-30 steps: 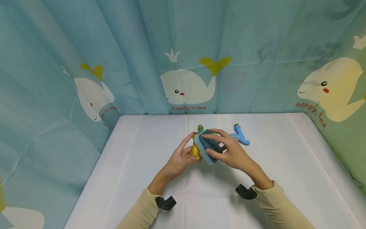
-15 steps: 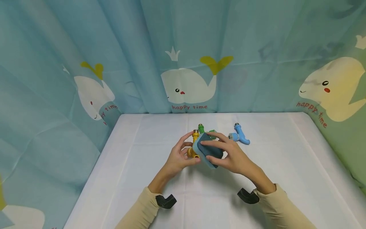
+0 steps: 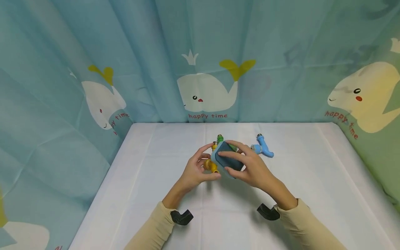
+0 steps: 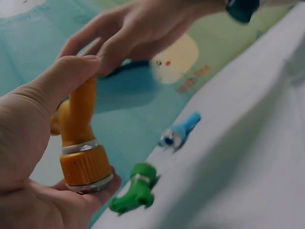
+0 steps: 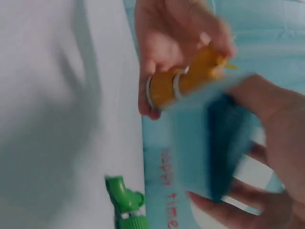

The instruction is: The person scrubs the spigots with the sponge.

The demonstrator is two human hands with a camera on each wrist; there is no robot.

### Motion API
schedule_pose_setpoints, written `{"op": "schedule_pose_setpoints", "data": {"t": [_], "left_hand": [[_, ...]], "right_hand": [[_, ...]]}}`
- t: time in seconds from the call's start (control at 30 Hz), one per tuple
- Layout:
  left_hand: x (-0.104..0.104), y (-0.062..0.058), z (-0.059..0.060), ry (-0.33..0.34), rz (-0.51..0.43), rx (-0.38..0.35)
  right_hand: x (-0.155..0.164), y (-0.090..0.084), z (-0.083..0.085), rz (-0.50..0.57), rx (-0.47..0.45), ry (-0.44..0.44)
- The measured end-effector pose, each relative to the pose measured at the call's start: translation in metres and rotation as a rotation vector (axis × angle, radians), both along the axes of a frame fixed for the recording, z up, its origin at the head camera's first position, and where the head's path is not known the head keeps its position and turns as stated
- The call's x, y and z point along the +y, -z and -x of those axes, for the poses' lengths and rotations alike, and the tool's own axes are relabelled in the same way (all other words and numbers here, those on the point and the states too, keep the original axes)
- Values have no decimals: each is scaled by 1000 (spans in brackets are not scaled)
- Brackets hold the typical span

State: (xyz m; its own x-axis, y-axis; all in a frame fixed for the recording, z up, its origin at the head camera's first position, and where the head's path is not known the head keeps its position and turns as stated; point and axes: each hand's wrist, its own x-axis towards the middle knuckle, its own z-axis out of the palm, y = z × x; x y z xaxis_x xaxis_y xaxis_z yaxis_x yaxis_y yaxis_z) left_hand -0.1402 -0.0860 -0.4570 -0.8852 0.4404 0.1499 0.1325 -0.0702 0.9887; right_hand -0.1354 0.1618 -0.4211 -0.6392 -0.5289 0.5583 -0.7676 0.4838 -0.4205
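My left hand (image 3: 195,170) grips a yellow pipe fitting (image 3: 212,164) with a metal-ringed end (image 4: 86,167), held above the white table (image 3: 156,194). My right hand (image 3: 250,166) holds a blue sponge with a dark face (image 3: 227,160) and presses it against the yellow fitting (image 5: 183,81). The sponge (image 5: 214,143) hides part of the fitting. A green fitting (image 3: 220,139) lies on the table just behind the hands, also seen in the wrist views (image 4: 134,192) (image 5: 125,200). A light blue fitting (image 3: 263,148) lies to the right (image 4: 181,132).
Teal curtains printed with whales (image 3: 206,93) close in the table at the back and both sides. The table's white cloth (image 3: 312,180) stretches out to left and right of the hands. Beige sleeves cover both forearms.
The sponge has slid back and forth along the yellow fitting, which my left hand has turned and tilted lower. The green and blue fittings have not moved.
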Motion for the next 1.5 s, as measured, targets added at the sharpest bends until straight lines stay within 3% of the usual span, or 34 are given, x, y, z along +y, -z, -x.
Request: {"op": "schedule_pose_setpoints", "data": {"t": [0.1, 0.2, 0.3, 0.4, 0.5, 0.73, 0.87, 1.07, 1.3, 1.4, 1.5], "left_hand": [[-4, 0, 2, -10, 40, 3], [-6, -1, 4, 21, 53, 6], [-9, -4, 7, 36, 59, 24], [-11, -5, 8, 34, 66, 37], [-11, -5, 8, 51, 56, 20], [-9, -6, 7, 110, -98, -110], [-9, -3, 5, 104, -103, -123], [-10, 0, 6, 99, -57, -97], [-10, -4, 5, 87, 18, -62], [-9, -5, 5, 76, 33, -55], [-8, -5, 5, 86, 11, -63]], "right_hand": [[3, -2, -2, -20, -103, -85], [5, -3, 0, 20, -194, -112], [4, -1, 0, 47, -227, -125], [5, -1, -3, 9, -232, -153], [6, -1, -5, 21, -183, -138], [-6, 2, -1, 33, 73, -2], [-7, 1, 1, 45, 81, 12], [-5, -1, 5, -105, 149, 41], [-6, -6, 8, -168, 167, 23], [-6, -6, 9, -148, 181, 109], [-5, -4, 8, -96, 146, 117]]}}
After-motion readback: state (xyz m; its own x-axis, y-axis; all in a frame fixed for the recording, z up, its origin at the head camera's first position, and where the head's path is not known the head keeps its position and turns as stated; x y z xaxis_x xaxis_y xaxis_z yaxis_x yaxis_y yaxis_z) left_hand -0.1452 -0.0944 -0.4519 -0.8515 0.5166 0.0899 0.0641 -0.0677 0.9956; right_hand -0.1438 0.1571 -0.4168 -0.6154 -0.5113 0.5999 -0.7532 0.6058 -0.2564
